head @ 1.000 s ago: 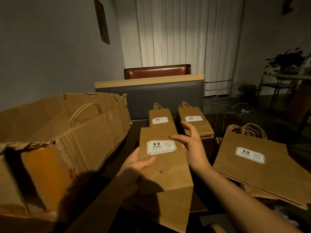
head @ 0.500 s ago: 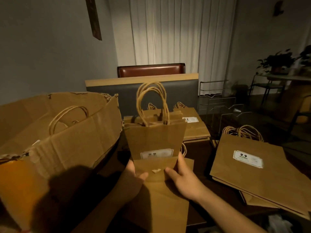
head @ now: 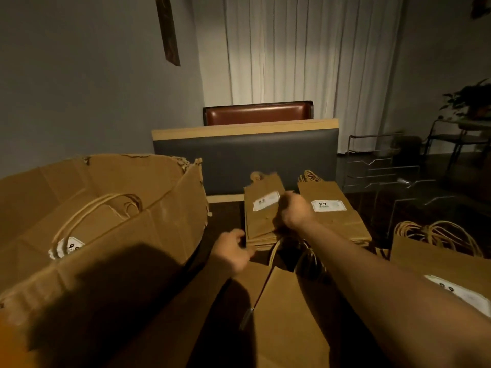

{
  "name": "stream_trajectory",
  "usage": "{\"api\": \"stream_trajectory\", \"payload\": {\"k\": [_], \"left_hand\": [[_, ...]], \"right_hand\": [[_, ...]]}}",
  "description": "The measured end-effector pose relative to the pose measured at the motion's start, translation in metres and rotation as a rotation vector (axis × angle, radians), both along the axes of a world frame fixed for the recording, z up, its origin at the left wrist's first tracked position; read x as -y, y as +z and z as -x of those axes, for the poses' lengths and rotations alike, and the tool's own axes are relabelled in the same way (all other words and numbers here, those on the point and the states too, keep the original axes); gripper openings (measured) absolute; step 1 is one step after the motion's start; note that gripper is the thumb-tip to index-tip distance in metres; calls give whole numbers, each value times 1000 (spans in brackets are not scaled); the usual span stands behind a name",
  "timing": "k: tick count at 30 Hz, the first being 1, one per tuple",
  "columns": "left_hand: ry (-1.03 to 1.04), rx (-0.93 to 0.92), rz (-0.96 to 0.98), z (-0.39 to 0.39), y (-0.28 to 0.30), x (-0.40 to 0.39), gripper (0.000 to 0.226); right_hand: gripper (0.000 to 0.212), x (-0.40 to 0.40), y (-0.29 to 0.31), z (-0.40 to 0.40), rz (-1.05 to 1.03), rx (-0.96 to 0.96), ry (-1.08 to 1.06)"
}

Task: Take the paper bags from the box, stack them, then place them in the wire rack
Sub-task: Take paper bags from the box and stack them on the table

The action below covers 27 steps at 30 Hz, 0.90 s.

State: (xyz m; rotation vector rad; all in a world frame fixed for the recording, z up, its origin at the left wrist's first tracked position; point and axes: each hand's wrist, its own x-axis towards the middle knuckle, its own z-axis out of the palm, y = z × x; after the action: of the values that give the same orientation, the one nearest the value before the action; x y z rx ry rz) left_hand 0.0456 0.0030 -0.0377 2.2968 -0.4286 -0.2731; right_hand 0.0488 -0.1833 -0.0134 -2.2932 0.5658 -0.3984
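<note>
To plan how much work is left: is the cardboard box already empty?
Not empty. Inside the cardboard box, at least one paper bag with a white label and looped handles remains. How many lie beneath, cannot tell.

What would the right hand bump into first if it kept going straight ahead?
Probably nothing new: the right hand already seems to rest on the left small-bag stack. Beyond it stands the dark padded seat back; depth is unclear.

Right hand point(head: 293, 212) extended forward, fingers curled, blurred. Left hand point(head: 233, 252) lower, nearer, fingers curled.
</note>
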Motion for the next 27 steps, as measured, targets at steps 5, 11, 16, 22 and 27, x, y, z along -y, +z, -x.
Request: {"api": "stream_trajectory", "payload": {"k": [5,11,16,22,27], "left_hand": [[-74,-64,-303,29,-23,-22,76],[-252,42,-740,95,-16,-36,110],[-120,-83,-506,121,-24,-27,85],[-63,-382,74,118,2,-38,35],[-233,-615,571,139,34,-42,38]], "right_hand": [[34,-5,-19,-1,347,-123,-80],[29,-25,6,105,168,-93,1],[39,-50,-23,200,134,-444,-21],[52,-76,-29,234,-16,-284,78],[67,-95,-9,244,-741,-118,301]]}}
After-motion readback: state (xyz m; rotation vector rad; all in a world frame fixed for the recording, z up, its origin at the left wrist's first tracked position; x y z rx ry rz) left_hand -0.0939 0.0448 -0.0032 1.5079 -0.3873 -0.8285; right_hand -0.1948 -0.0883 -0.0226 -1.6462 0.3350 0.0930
